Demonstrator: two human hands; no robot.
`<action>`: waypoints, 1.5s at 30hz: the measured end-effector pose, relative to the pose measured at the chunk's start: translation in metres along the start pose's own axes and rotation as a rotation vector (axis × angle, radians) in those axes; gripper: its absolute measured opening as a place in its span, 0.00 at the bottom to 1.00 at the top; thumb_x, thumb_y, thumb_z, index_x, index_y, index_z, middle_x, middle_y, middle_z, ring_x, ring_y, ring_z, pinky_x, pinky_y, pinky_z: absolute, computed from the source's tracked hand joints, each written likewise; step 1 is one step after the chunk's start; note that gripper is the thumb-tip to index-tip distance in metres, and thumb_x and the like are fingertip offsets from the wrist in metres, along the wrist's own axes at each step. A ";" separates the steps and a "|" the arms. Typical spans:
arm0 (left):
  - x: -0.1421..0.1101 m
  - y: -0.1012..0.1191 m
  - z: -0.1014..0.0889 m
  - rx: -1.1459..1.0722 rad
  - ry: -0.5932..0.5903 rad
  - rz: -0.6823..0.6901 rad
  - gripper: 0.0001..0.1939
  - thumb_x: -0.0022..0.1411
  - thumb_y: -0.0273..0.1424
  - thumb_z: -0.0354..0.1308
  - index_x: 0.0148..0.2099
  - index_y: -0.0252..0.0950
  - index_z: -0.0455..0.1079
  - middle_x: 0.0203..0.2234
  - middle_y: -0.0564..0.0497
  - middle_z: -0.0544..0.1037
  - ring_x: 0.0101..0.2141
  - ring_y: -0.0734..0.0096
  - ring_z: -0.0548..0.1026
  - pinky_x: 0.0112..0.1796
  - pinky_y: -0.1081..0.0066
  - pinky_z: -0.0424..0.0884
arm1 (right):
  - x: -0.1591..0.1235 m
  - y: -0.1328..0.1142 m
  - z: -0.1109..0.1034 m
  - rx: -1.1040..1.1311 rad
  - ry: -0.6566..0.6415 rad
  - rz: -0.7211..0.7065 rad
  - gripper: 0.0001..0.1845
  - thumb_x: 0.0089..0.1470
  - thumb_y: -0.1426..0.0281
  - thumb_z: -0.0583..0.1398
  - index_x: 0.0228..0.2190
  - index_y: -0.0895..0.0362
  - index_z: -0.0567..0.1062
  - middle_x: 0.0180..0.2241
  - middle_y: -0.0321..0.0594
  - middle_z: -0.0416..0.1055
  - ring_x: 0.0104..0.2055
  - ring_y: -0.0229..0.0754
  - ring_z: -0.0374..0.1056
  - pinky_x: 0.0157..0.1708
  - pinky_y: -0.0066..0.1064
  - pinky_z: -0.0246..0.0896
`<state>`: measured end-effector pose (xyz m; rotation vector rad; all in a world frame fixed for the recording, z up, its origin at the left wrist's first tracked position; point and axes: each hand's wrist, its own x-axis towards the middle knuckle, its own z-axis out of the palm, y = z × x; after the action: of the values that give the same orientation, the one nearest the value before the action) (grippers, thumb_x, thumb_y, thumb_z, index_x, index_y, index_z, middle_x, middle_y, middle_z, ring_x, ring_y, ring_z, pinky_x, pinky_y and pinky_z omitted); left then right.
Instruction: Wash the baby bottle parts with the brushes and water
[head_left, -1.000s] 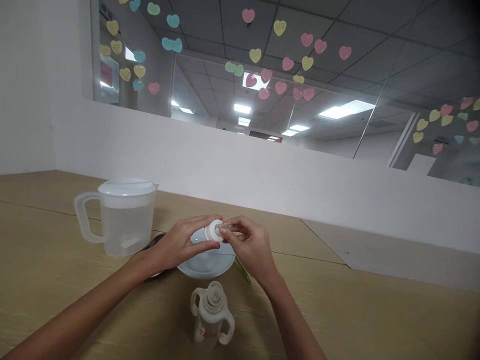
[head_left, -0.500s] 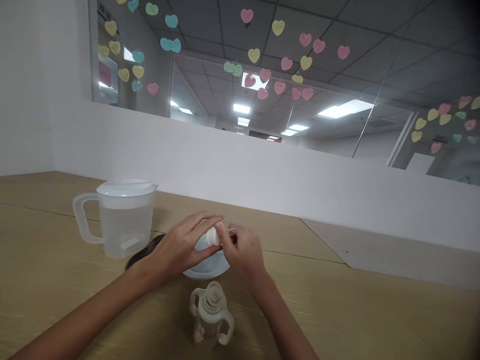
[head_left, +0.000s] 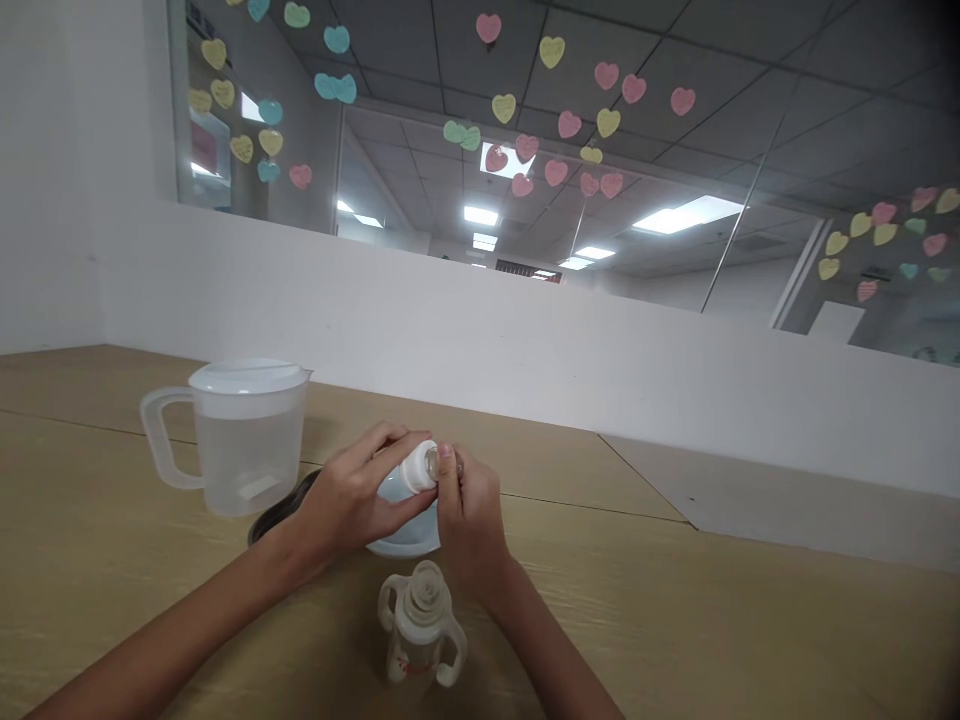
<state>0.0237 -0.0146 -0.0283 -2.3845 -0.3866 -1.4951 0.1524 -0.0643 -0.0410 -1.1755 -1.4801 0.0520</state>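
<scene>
My left hand (head_left: 360, 490) is closed around a white bottle collar (head_left: 417, 468), fingers above and thumb below. At the collar's right side, my right hand (head_left: 472, 505) pinches a clear nipple (head_left: 433, 462) between thumb and bent fingers. Part of the nipple is hidden by those fingers. Both hands are over a pale blue bowl (head_left: 405, 545), which they partly cover. Nearer to me, a clear baby bottle (head_left: 421, 630) with two side handles stands upright on the table, its threaded neck uncovered. Neither hand touches it.
A translucent lidded pitcher (head_left: 247, 440) stands at the left, its handle pointing left. A dark, rounded object (head_left: 281, 510) lies beside the bowl, partly behind my left hand. The wooden table (head_left: 675, 620) meets a white wall (head_left: 480, 340) under a window with heart-shaped notes.
Both hands have shifted a little left with the collar. My right thumb has moved upright over the nipple, and more of the collar's face shows. Bottle and pitcher stay put.
</scene>
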 end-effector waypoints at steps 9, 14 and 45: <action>0.005 -0.002 -0.001 -0.109 -0.150 -0.139 0.18 0.58 0.36 0.55 0.51 0.37 0.64 0.43 0.47 0.71 0.42 0.66 0.71 0.42 0.69 0.69 | 0.007 0.002 -0.007 0.007 0.005 0.029 0.22 0.56 0.59 0.48 0.15 0.56 0.54 0.14 0.29 0.48 0.19 0.31 0.46 0.20 0.27 0.39; 0.009 -0.004 -0.002 -0.327 -0.320 -0.280 0.24 0.57 0.39 0.55 0.55 0.41 0.59 0.49 0.48 0.68 0.46 0.65 0.69 0.43 0.67 0.71 | 0.016 0.007 -0.019 -0.014 -0.029 0.095 0.22 0.53 0.56 0.50 0.16 0.56 0.56 0.15 0.29 0.50 0.20 0.32 0.49 0.21 0.26 0.42; -0.006 -0.016 0.013 -0.626 -1.299 -0.327 0.32 0.36 0.38 0.68 0.47 0.39 0.66 0.43 0.53 0.72 0.42 0.62 0.69 0.40 0.73 0.64 | 0.013 -0.018 -0.065 -0.237 -0.557 0.046 0.23 0.47 0.65 0.56 0.10 0.58 0.52 0.17 0.31 0.55 0.20 0.29 0.48 0.19 0.26 0.42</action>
<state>0.0261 0.0050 -0.0373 -3.6573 -0.6323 0.1786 0.1934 -0.1014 -0.0003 -1.4620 -1.9855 0.2584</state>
